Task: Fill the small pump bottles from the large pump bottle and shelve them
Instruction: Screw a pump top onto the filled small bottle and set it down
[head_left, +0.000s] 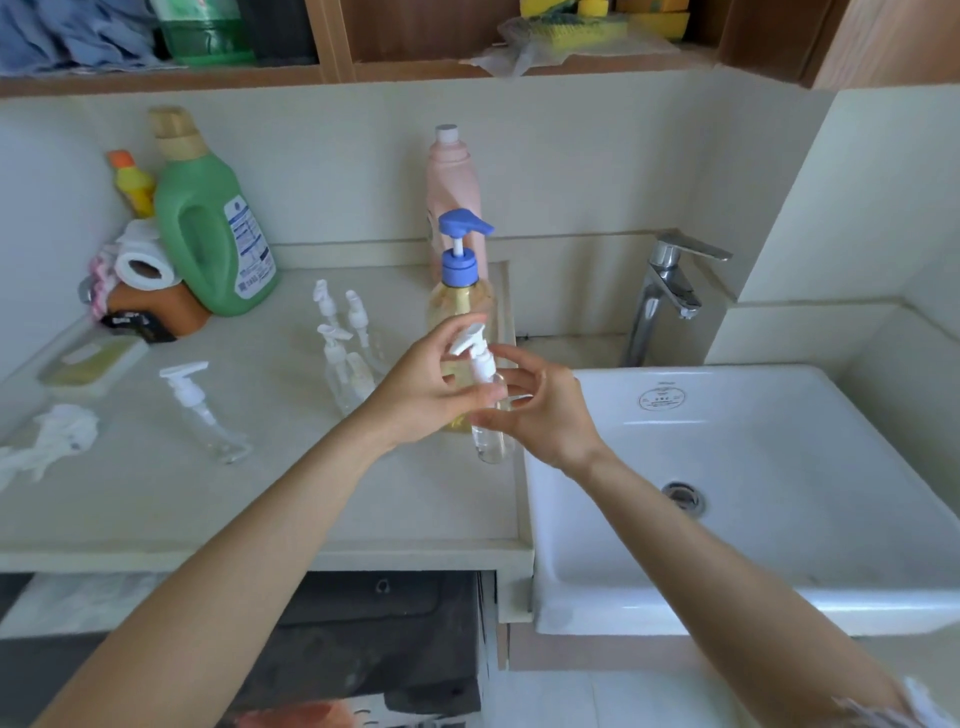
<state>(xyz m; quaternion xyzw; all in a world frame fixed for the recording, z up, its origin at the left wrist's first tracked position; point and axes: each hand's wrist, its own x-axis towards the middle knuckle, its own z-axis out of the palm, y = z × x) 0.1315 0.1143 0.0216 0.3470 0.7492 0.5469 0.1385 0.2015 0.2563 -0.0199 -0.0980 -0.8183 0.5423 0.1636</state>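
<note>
A small clear pump bottle (488, 434) with a white pump head is held upright above the counter's right edge. My left hand (423, 387) pinches its white pump collar from the left. My right hand (540, 410) grips the clear body from the right. Directly behind stands the large pump bottle (460, 296), with amber liquid and a blue pump. Three more small pump bottles (345, 358) stand together left of my hands. Another small pump bottle (202, 410) lies on its side further left on the counter (260, 493).
A white sink (753, 467) with a chrome tap (667, 291) lies to the right. A pink bottle (454, 192), a green jug (213, 223), a paper roll (143, 262) and a crumpled tissue (52, 436) share the counter. Wooden shelves (332, 73) run overhead.
</note>
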